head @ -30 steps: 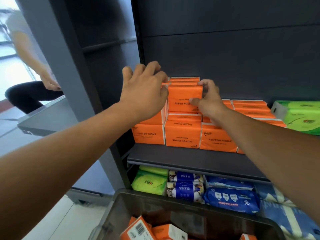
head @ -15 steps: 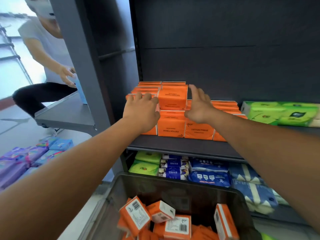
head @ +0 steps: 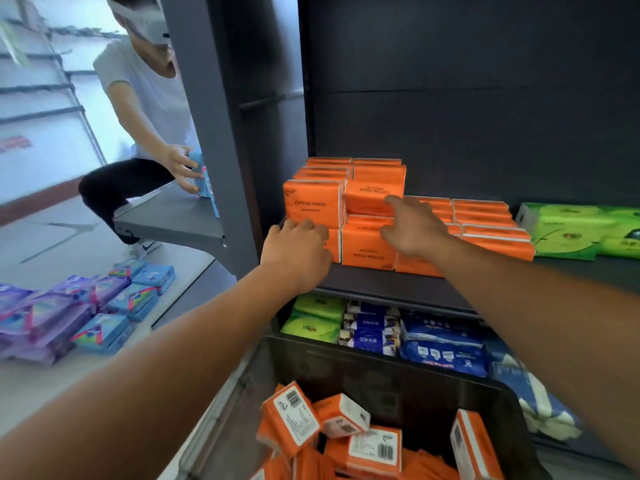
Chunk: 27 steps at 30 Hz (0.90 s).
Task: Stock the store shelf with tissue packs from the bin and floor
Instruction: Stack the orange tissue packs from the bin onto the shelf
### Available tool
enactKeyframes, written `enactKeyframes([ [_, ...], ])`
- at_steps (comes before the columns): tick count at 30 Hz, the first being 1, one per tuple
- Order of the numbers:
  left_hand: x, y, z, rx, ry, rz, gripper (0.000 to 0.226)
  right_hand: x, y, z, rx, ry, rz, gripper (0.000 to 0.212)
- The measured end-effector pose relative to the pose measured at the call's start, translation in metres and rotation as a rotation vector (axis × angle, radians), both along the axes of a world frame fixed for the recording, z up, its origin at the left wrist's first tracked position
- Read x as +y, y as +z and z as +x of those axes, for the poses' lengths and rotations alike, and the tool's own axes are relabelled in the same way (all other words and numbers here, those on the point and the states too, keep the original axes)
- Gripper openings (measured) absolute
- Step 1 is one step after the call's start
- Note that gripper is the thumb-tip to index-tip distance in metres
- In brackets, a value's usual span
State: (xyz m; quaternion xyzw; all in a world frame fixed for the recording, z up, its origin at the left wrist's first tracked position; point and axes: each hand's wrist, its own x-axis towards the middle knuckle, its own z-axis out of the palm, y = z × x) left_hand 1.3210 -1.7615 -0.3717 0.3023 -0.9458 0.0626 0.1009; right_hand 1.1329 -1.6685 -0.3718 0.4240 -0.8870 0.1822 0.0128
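The shelf [head: 367, 280] is partly filled with orange cotton tissue packs [head: 313, 204] (plenty wait in the bin [head: 398, 386] below it); right hand [head: 415, 230] grip slack, empty; left hand [head: 298, 254] curled, hold unclear

It was plainly a shop, caught mid-restock. Dark metal shelving [head: 467, 116] rose ahead, one shelf lined with rows of identical orange tissue packs [head: 313, 202] with their printed fronts facing out. Green packs [head: 571, 230] sat beside them and blue packs [head: 443, 348] on the shelf below. A dark bin [head: 381, 368] stood in front, holding loose orange packs [head: 291, 414] with barcode labels showing. Purple packs [head: 45, 313] lay stacked on the floor, and another person [head: 138, 84] crouched at the neighbouring shelf [head: 166, 220], holding a pale blue pack [head: 204, 181].
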Motion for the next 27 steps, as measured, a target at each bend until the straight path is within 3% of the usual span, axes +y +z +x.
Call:
enactKeyframes([
  [12,-0.021,-0.024,-0.011,-0.028,-0.019,0.005,0.038,-0.04,-0.001,-0.026,-0.079,-0.035,0.182,0.076],
  [27,-0.032,-0.03,-0.022,-0.021,-0.012,0.036,0.039,-0.047,-0.006,-0.026,-0.007,-0.015,0.2,0.062],
])
